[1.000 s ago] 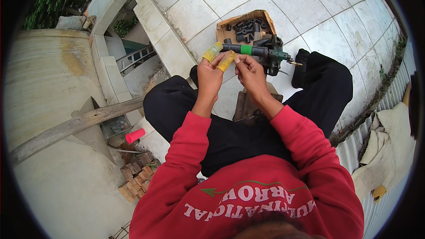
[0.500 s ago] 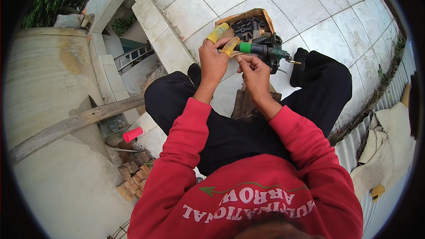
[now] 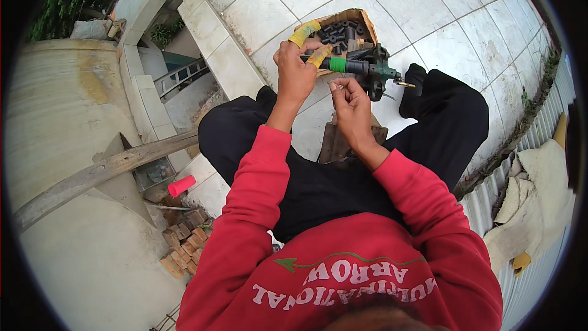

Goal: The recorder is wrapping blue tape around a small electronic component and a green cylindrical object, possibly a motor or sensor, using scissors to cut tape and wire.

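- A person in a red sweater (image 3: 343, 270) and black trousers (image 3: 343, 184) is sitting on a white tiled roof (image 3: 392, 0), outdoors in daylight.
- At 9 o'clock one pale concrete tank (image 3: 67, 116) is curving along the edge, and one grey plank (image 3: 104, 171) is leaning across it.
- At 7 o'clock one pile of bricks (image 3: 180, 245) is lying far below, with one red cup-shaped thing (image 3: 181, 185) just above it.
- At 11 o'clock one ladder (image 3: 180, 76) is lying in the gap beside the roof's low wall.
- The left hand (image 3: 297, 70) is curling round the green-banded end of the one black tool (image 3: 361, 68); two of its fingers are wearing yellow tape (image 3: 304, 32).
- At 12 o'clock one cardboard box (image 3: 358, 17) is sitting open on the tiles just behind the tool, holding many small black parts (image 3: 340, 30), too crowded to count.
- The tool is hanging above the lap, between the knees, its brass tip (image 3: 404, 84) pointing to 3 o'clock.
- The right hand (image 3: 352, 107) is pinching something tiny just under the tool; what it is cannot be told.
- At 4 o'clock one corrugated sheet (image 3: 533, 257) is carrying pale rags (image 3: 539, 202).
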`<state>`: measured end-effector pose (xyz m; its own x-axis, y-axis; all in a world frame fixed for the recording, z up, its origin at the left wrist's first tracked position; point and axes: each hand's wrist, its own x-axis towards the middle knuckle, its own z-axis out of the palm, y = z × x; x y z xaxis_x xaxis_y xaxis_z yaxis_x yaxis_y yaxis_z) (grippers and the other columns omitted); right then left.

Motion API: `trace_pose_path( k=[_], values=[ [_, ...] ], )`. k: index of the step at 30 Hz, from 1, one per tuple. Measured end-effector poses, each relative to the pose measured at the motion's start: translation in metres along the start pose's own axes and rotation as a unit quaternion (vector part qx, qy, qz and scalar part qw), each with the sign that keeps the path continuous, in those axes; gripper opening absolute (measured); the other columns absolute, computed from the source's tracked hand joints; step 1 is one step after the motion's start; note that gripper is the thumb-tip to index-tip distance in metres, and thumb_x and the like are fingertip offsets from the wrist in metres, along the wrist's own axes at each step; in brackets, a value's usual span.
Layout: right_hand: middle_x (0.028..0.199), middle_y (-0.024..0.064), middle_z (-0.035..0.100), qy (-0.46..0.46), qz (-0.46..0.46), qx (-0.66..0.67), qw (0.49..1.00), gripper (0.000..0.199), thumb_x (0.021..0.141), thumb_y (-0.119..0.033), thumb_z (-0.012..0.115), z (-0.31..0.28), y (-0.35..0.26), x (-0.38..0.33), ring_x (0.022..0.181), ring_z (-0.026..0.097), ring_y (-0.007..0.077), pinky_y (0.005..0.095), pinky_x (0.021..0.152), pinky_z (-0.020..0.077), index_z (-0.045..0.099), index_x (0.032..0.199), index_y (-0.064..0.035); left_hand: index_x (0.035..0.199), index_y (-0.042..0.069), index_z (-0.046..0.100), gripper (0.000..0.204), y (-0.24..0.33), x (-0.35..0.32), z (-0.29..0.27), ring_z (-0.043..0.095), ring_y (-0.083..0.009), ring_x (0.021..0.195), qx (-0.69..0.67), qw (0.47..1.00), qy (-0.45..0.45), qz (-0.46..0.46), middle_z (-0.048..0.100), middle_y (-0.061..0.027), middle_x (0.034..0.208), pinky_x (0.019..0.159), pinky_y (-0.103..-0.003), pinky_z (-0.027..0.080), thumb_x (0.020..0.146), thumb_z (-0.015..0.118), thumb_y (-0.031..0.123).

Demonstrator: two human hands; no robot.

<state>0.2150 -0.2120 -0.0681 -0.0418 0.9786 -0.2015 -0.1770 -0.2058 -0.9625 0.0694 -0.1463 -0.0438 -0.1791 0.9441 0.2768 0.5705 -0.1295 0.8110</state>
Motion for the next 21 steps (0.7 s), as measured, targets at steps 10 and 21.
trace_pose_path(
  k=[10, 21],
  values=[
    [0.071, -0.0102, 0.043, -0.012, -0.024, -0.033, 0.999, 0.014, 0.105, -0.013, 0.064, -0.003, -0.006, -0.004, 0.063, 0.034, -0.0001, 0.0220, 0.055, 0.0256, 0.064, 0.108, -0.0002, 0.100, 0.008, 0.077, 0.018, 0.000, 0.002, 0.003, 0.057, -0.0293, 0.106, 0.009, 0.999, -0.016, -0.043, 0.072, -0.0124, 0.104, 0.101, -0.043, 0.036, 0.087, 0.077, 0.020],
    [0.064, -0.0027, 0.048, -0.002, -0.053, -0.102, 0.993, 0.013, 0.102, -0.013, 0.066, -0.007, 0.009, 0.000, 0.059, 0.038, 0.0044, 0.0257, 0.053, 0.0322, 0.066, 0.105, -0.0005, 0.112, -0.005, 0.068, 0.038, -0.006, 0.023, -0.002, 0.071, -0.0222, 0.102, -0.112, 0.965, -0.130, -0.200, 0.077, -0.0145, 0.111, 0.087, -0.035, 0.054, 0.087, 0.082, 0.021]
  ],
)
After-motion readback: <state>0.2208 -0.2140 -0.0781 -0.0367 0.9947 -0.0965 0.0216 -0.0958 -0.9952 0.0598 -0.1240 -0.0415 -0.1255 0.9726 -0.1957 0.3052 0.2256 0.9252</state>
